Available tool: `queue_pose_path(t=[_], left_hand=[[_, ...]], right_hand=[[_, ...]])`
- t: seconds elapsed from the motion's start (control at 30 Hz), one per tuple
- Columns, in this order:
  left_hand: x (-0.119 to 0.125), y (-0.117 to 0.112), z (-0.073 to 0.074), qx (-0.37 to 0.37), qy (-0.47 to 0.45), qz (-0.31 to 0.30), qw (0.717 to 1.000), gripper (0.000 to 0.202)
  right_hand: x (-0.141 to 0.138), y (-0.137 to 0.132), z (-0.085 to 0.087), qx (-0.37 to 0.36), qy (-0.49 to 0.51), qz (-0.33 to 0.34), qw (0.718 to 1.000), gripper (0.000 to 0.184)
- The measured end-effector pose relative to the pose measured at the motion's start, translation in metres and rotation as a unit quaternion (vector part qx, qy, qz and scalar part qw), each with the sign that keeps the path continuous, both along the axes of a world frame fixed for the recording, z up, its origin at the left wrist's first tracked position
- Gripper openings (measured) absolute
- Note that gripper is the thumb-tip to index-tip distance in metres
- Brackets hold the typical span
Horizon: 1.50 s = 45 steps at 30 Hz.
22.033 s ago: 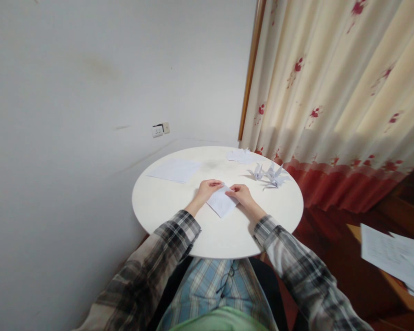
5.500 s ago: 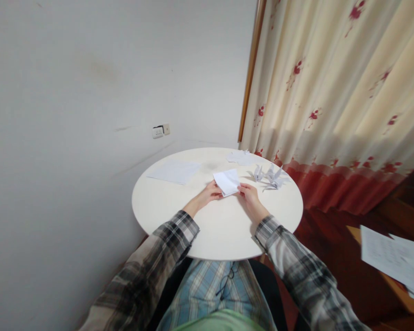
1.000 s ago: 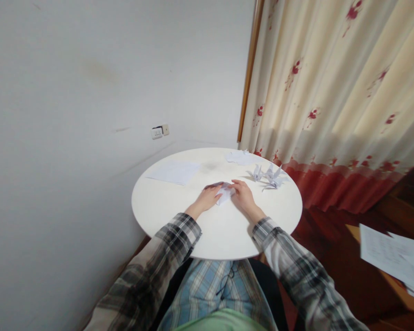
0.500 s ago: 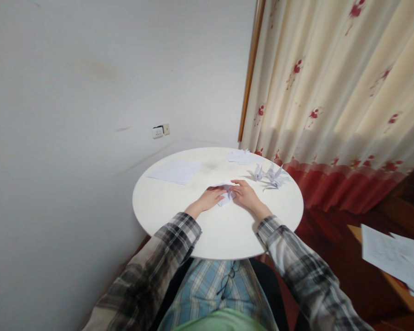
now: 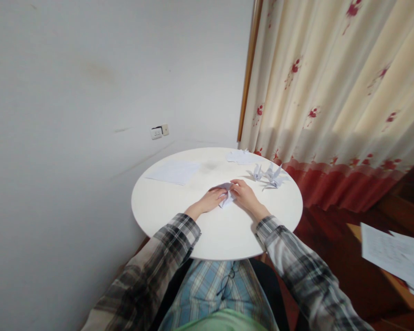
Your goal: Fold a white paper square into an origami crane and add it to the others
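On the table in front of me lies a small piece of white folded paper (image 5: pixel 227 201), partly covered by both hands. My left hand (image 5: pixel 210 200) rests on its left part, fingers stretched out flat over it. My right hand (image 5: pixel 243 193) is at its right side, with the thumb and bent fingers closed on the paper's edge. The exact fold under my fingers is too small to make out. Just beyond my right hand stand several white paper cranes (image 5: pixel 275 177), one a little apart from the others.
The round white table (image 5: pixel 224 239) stands against the wall. Flat paper sheets (image 5: pixel 174 172) lie at its back left, more paper (image 5: pixel 241 157) at the back right. A patterned curtain (image 5: pixel 331 115) hangs on the right. Written sheets (image 5: pixel 389 253) lie on a wooden surface at lower right.
My left hand has shifted very slightly on the folded paper, and the right fingers stay at its edge. The view has moved a touch.
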<state>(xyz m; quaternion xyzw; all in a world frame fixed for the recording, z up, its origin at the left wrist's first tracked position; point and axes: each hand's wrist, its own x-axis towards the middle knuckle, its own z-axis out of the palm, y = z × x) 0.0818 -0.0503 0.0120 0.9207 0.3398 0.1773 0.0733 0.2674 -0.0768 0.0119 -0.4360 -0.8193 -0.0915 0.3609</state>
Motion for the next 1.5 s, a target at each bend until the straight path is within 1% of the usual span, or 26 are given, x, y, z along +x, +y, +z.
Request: queue_pose_path(t=[0.17,0.33,0.53,0.67,0.73,0.93,1.07,1.27,1.4,1.5], left_hand=[[0.001,-0.003,0.003,-0.009,0.001,-0.007,1.0,0.034],[0.001,-0.005,0.005,-0.025,0.003,0.003,1.0,0.037],[0.001,-0.001,0.0,-0.044,0.008,0.018,0.999,0.045],[0.001,0.006,-0.005,-0.022,0.019,-0.01,1.0,0.036],[0.002,0.007,-0.006,-0.013,0.028,-0.019,0.999,0.034],[0.001,-0.003,0.002,-0.004,0.007,-0.004,1.0,0.032],[0.001,-0.005,0.004,-0.016,-0.018,-0.012,1.0,0.028],[0.002,-0.003,0.004,-0.036,-0.065,-0.044,0.996,0.012],[0.004,-0.003,0.004,-0.038,-0.069,-0.039,0.996,0.02],[0.004,-0.004,0.002,-0.038,-0.07,-0.036,0.996,0.02]], right_hand=[[-0.003,-0.001,0.002,0.004,-0.013,0.005,1.0,0.018],[-0.006,-0.004,0.004,0.004,-0.019,-0.005,1.0,0.018],[-0.007,-0.005,0.005,0.015,-0.02,-0.016,1.0,0.018],[-0.008,-0.004,0.004,0.01,-0.009,-0.026,1.0,0.019],[-0.007,-0.003,0.004,0.001,0.005,-0.027,1.0,0.02],[-0.005,-0.001,0.002,-0.014,0.048,-0.023,0.998,0.017],[-0.006,-0.001,0.002,-0.018,0.045,-0.023,0.999,0.017],[-0.009,-0.003,0.002,0.001,0.016,-0.038,0.999,0.016],[-0.009,-0.003,0.002,0.008,-0.003,-0.056,0.998,0.014],[-0.01,-0.003,0.002,0.006,-0.009,-0.064,0.998,0.013]])
